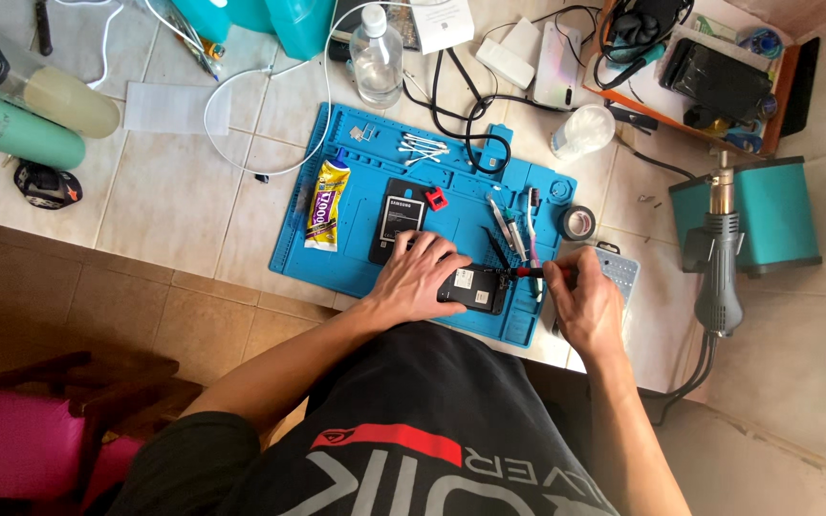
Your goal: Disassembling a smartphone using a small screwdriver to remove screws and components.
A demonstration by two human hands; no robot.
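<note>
One head-worn camera, looking steeply down — seemingly near-vertical, fairly close, over the blue work mat (356, 191)

The blue work mat (356, 268) is crowded: a glue tube (326, 204), a phone battery (400, 218), a small red part (436, 199), cotton swabs (423, 146) and upright tools (518, 229) hem in the middle. Bare tile (184, 201) left of the mat gives open passage. On the right, the hot-air gun (717, 258) and tape roll (578, 222) narrow the way.
</note>
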